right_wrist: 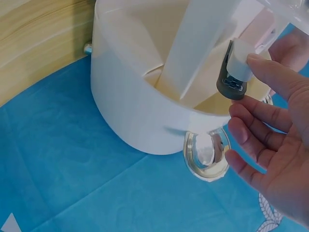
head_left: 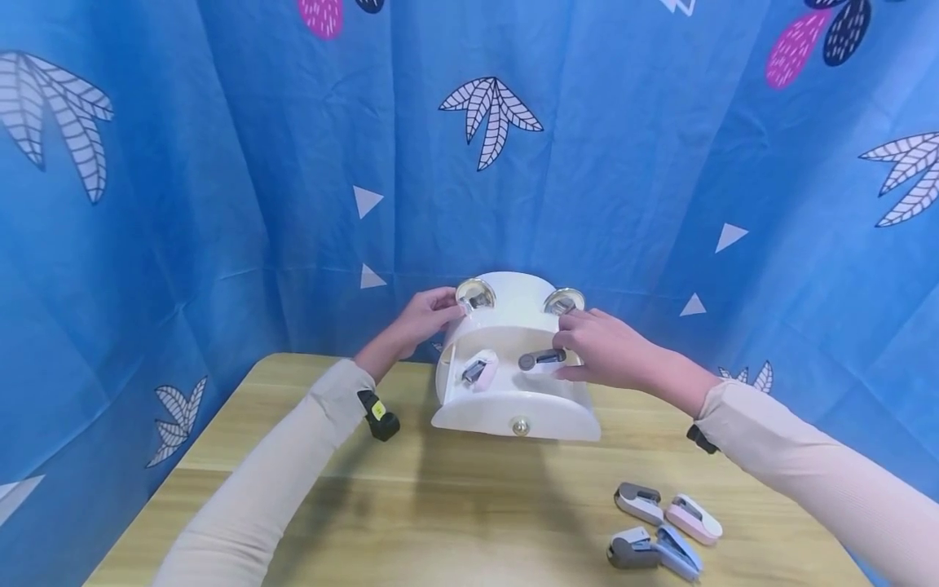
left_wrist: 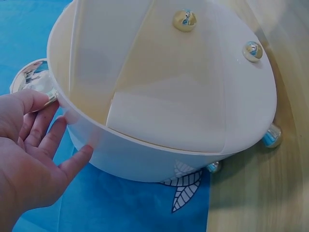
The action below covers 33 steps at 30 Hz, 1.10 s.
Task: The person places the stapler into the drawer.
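Note:
A white rounded storage box [head_left: 513,297] with two gold-rimmed ears stands at the table's back, its drawer [head_left: 517,413] pulled out. My left hand [head_left: 429,319] is at the box's left side; in the left wrist view its thumb and index finger pinch the rim of the gold ear [left_wrist: 35,77], the other fingers spread along the wall. Over the drawer, my right hand [head_left: 605,350] pinches a small dark grey and white stapler [right_wrist: 236,70] between thumb and fingertips. A pink and white stapler [head_left: 480,369] lies in the drawer's left part.
On the table [head_left: 352,505] at the front right lie several more small staplers: a grey and white one [head_left: 640,503], a pink one [head_left: 694,519], a dark grey one [head_left: 632,548] and a blue one [head_left: 678,553]. A blue patterned curtain [head_left: 469,212] hangs right behind the box.

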{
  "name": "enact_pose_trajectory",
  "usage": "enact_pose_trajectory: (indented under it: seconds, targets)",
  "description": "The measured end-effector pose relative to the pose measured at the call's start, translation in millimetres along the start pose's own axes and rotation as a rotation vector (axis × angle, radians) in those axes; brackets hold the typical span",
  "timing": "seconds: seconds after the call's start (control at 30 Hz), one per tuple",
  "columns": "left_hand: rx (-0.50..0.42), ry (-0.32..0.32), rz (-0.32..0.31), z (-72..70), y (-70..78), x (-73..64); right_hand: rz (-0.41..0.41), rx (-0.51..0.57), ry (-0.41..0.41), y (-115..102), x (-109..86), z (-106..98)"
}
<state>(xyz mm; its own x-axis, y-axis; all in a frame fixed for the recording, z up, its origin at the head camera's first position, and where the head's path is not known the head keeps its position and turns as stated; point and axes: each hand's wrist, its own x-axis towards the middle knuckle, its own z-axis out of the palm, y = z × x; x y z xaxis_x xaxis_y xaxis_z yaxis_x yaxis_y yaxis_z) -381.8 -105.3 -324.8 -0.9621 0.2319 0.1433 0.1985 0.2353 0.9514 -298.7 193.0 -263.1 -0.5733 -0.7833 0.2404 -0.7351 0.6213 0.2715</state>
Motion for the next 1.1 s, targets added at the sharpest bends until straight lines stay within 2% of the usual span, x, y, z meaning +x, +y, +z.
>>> enact_pose_trajectory:
  seconds: [0.23, 0.53, 0.67, 0.9, 1.1]
  targets:
    - [-0.003, 0.001, 0.004, 1.3, -0.4, 0.2, 0.003, -0.025, -0.005, -4.0, -1.7, 5.9]
    - [-0.009, 0.001, 0.007, 0.9, 0.8, 0.1, 0.073, -0.057, 0.003, -6.1, -2.5, 14.8]
    - [-0.002, 0.003, 0.003, 0.8, 0.7, 0.0, 0.109, -0.059, -0.024, -6.9, -1.7, 15.1]
    - [-0.003, 0.000, 0.007, 0.0, 1.2, 0.0, 0.191, 0.013, -0.115, -8.1, -1.0, 15.0]
    - [-0.010, -0.004, 0.000, 0.3, 0.3, 0.5, 0.200, 0.018, -0.137, -8.2, -3.2, 20.8]
